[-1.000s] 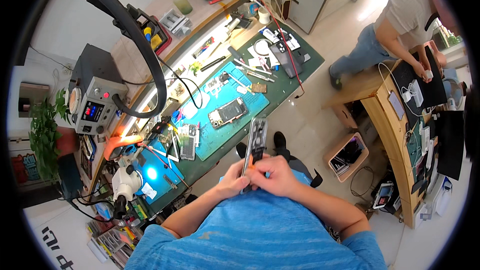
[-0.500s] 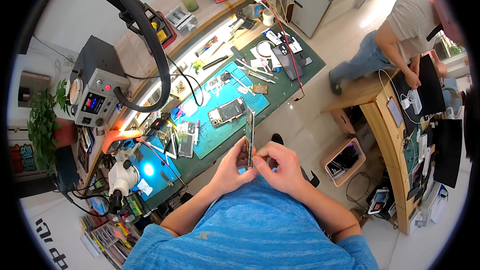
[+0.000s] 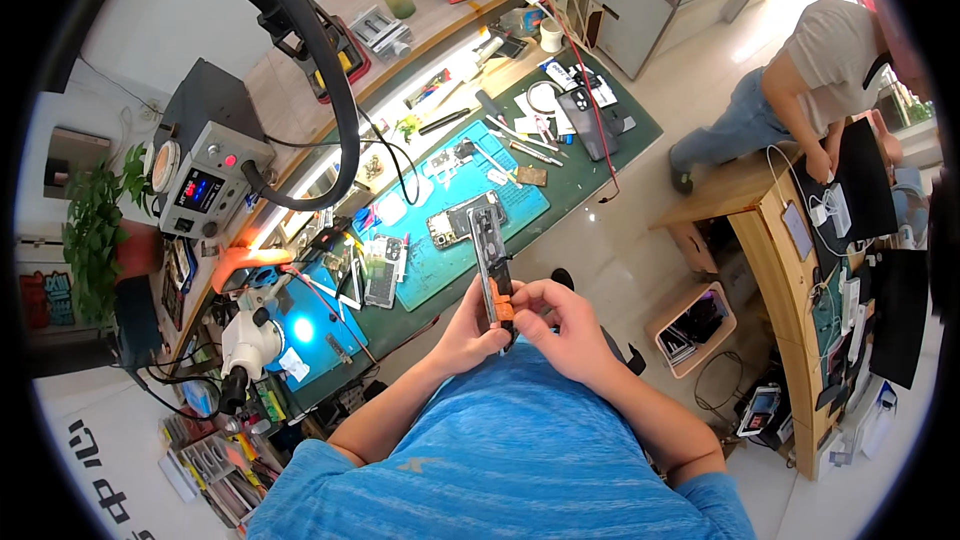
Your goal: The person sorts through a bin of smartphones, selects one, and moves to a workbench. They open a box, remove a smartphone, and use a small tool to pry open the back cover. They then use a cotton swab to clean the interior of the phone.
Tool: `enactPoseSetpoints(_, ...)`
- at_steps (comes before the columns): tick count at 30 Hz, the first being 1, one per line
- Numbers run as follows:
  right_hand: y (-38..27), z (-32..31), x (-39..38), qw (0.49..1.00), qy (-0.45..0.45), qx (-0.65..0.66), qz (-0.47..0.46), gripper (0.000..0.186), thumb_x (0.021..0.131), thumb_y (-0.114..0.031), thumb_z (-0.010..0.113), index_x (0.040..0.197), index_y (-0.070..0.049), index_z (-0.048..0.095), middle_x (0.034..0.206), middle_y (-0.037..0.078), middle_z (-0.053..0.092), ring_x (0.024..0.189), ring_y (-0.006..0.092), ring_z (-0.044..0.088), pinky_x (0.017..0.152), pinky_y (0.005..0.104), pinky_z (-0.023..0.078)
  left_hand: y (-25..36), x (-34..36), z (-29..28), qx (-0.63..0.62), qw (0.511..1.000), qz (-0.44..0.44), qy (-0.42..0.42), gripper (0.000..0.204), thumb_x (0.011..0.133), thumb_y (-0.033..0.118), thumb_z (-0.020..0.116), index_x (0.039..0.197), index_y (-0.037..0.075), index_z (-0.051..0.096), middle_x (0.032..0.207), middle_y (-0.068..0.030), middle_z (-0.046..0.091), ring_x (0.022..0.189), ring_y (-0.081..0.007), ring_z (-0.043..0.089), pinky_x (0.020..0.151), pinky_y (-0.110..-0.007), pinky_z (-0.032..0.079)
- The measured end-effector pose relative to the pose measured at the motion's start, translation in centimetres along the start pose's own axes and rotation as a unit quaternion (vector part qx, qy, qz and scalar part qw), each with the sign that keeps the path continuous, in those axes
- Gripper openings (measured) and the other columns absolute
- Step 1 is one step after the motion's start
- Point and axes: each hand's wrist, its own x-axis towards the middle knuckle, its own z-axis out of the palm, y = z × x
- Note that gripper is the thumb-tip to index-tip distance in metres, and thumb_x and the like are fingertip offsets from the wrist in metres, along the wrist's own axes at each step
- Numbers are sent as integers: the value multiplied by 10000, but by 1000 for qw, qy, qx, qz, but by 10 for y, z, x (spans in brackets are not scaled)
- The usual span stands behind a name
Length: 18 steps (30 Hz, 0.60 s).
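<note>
My left hand (image 3: 470,335) is closed around a slim phone screen panel (image 3: 487,255), held upright and tilted in front of my shirt. Its dark inner side shows, with an orange piece (image 3: 503,308) low on it. Beside that piece is my right hand (image 3: 568,335), fingers curled in with the thumb close to them. Whether anything small is between those fingertips is hidden. Beyond the panel an opened phone body (image 3: 455,223) lies on the blue work mat (image 3: 425,275), partly covered by the panel. A second phone housing (image 3: 383,272) rests to its left.
At left stand a microscope (image 3: 248,345), an orange-handled tool (image 3: 250,265) and a hot-air station (image 3: 205,180). A thick dark hose (image 3: 345,110) arches over the bench. Dark phones (image 3: 588,120) lie at the mat's far right. Another person (image 3: 800,90) works at a wooden desk (image 3: 770,230).
The panel has turned from nearly edge-on so its inner face and the orange piece show. My right fingers have loosened slightly beside it. The view has shifted a little.
</note>
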Motion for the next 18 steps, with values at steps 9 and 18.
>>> enactPoseSetpoints(9,-1,7,2,993,-22,-105,-39,109,878,-80,705,965,-25,668,872,64,662,718,133,666,637,269,531,3,-1,-1,-52,997,-44,-48,1072,728,668,739,1483,61,282,1437,-108,423,1301,-222,468,1087,-416,393)
enactPoseSetpoints(18,24,20,5,934,-56,-297,-192,65,815,-101,735,847,-75,684,836,59,679,695,200,677,611,308,537,34,10,0,-84,973,-202,70,489,987,218,582,1397,-12,449,1332,-163,584,1193,-256,600,964,-405,529)
